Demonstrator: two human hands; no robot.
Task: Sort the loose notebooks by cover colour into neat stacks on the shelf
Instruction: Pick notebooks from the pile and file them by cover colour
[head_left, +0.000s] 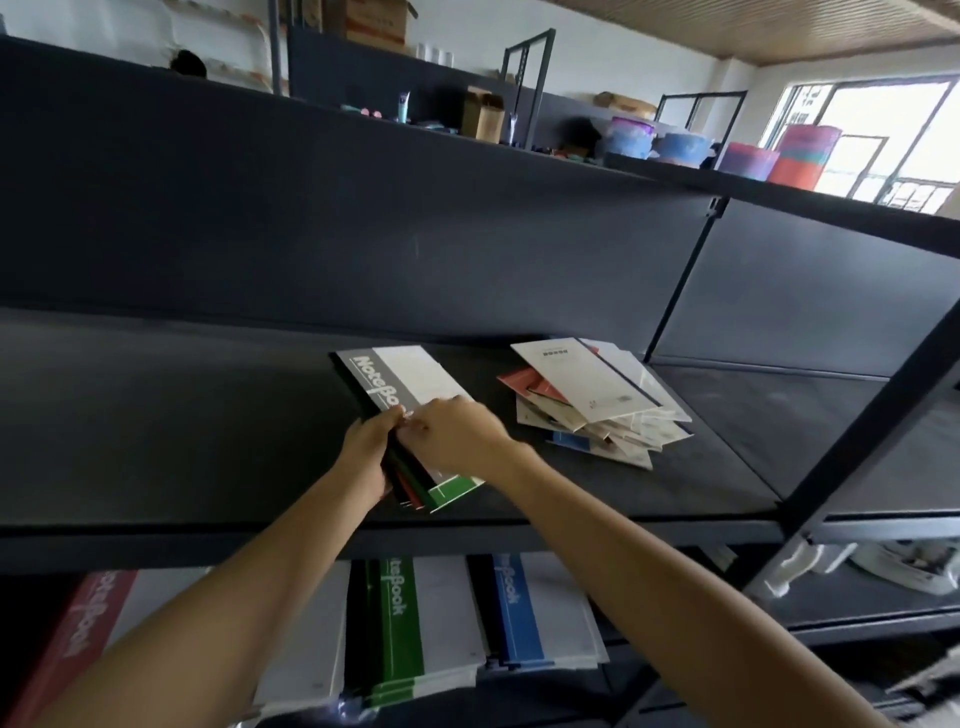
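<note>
On the dark metal shelf board, about midway along it, lies a white notebook with a grey "NoteBook" band, topping a small fanned stack of notebooks whose red, black and green edges show at the near end. At the left side of the grey-banded notebook sits the left hand, fingers curled round the stack's left edge and gripping it. Over the near end of the grey-banded notebook lies the right hand, fingers bent down close against the left thumb; whether they pinch the cover or merely press on it cannot be told. Right of the grey-banded notebook, apart from it on the same board, a loose heap of notebooks lies askew, a white one uppermost, with red, blue and pale covers poking out beneath. Below the grey-banded notebook, one level down, three stacks lie side by side: red-banded notebooks to the left, green-banded notebooks directly beneath, blue-banded notebooks to the right. Far behind the grey-banded notebook, above the back panel, stand cardboard boxes and coloured tubs
</note>
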